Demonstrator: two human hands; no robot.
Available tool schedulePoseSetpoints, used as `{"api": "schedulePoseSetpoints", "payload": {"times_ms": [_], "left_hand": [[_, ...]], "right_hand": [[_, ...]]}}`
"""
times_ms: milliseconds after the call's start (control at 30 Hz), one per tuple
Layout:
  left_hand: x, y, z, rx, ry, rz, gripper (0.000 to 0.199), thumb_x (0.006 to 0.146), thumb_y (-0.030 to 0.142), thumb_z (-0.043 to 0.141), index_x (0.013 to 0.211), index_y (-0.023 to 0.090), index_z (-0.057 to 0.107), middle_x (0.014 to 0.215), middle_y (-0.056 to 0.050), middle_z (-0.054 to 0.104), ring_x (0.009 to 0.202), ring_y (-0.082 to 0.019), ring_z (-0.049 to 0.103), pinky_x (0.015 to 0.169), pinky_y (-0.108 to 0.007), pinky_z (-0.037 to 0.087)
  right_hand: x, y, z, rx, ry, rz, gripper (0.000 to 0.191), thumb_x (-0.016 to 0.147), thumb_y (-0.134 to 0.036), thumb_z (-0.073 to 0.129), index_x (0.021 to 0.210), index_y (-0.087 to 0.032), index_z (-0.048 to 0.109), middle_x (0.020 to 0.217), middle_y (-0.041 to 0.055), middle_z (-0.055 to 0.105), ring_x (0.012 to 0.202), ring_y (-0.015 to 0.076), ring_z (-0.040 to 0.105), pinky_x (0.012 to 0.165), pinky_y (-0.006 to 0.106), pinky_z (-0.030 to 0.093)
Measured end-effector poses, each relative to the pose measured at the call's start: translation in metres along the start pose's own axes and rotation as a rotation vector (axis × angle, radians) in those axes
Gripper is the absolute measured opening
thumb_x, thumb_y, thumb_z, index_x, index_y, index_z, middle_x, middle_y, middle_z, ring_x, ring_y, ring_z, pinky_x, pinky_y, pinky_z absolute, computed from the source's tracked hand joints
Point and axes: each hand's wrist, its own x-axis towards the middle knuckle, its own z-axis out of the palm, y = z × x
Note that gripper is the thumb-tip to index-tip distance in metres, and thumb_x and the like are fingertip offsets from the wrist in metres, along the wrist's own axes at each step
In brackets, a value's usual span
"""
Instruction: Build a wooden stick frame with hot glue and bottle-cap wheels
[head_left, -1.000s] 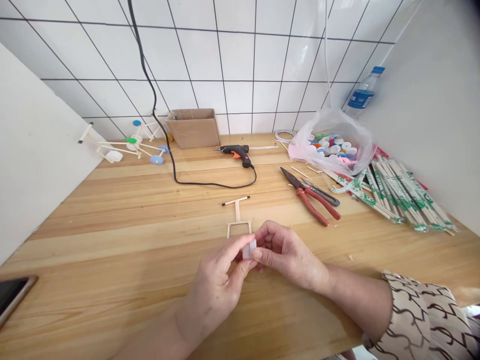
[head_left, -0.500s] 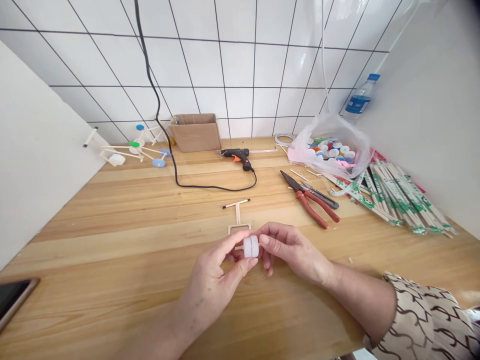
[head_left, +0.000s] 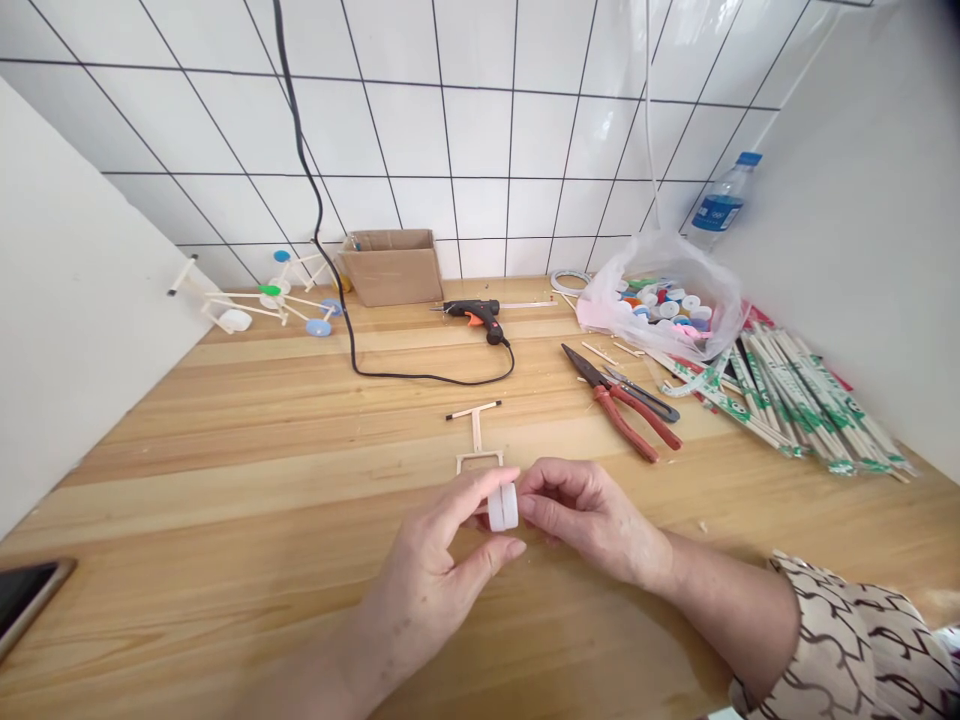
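Note:
Two white bottle caps (head_left: 502,507), pressed together into a wheel shape, are between my hands. A thin wooden stick (head_left: 480,509) shows at their left side. My left hand (head_left: 442,550) is curled around the caps, its index finger over their top and its thumb a little below them. Its other fingers are hidden. At the right side of the caps, my right hand (head_left: 592,515) is closed in a pinch where the stick's end lies, mostly covered by the fingertips. Just beyond lies a small wooden stick frame (head_left: 477,440) with a black-tipped crossbar.
Red-handled pliers (head_left: 622,405) and snips (head_left: 645,393) lie to the right. Behind are a glue gun (head_left: 476,313) with its cord, a cardboard box (head_left: 394,268), a bag of caps (head_left: 660,300) and wrapped chopsticks (head_left: 817,400). A stick-and-cap model (head_left: 274,292) stands left; a phone (head_left: 30,600) lies near.
My left thumb has moved down off the caps, opening a gap below them. The caps sit slightly lower in view, and my right fingers have drawn together more tightly beside them.

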Motion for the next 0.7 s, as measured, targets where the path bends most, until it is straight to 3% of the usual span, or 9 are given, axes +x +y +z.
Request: {"api": "schedulePoseSetpoints", "payload": {"times_ms": [133,267,700], "left_hand": [[-0.0018,-0.0035,0.0005,0.062,-0.002,0.084,0.033,0.078,0.017,0.064,0.111,0.024,0.063,0.106,-0.003,0.071,0.092,-0.017,0.068,0.082,-0.026,0.056],[-0.0041,-0.0042,0.0002,0.09,-0.018,0.075,0.03,0.079,0.019,0.062,0.109,0.024,0.061,0.097,-0.001,0.073,0.079,-0.015,0.069,0.074,-0.023,0.057],[-0.0063,0.0016,0.0,0.079,-0.024,0.08,0.025,0.081,0.016,0.06,0.105,0.023,0.059,0.083,0.003,0.072,0.071,-0.012,0.067,0.067,-0.018,0.054]], "right_hand": [[-0.0019,0.0002,0.0012,-0.007,-0.021,-0.04,0.028,0.085,-0.041,0.057,0.073,-0.015,0.059,0.064,-0.0022,0.052,0.059,0.0095,0.044,0.057,0.023,0.038],[-0.0047,0.0004,0.0039,-0.101,0.012,-0.096,0.024,0.086,-0.034,0.055,0.071,-0.016,0.059,0.063,-0.0016,0.055,0.059,0.0103,0.048,0.057,0.022,0.042],[-0.0094,0.0025,0.008,-0.196,0.075,-0.204,0.019,0.085,-0.022,0.053,0.069,-0.016,0.059,0.062,-0.0013,0.055,0.057,0.0104,0.048,0.056,0.022,0.042]]}}
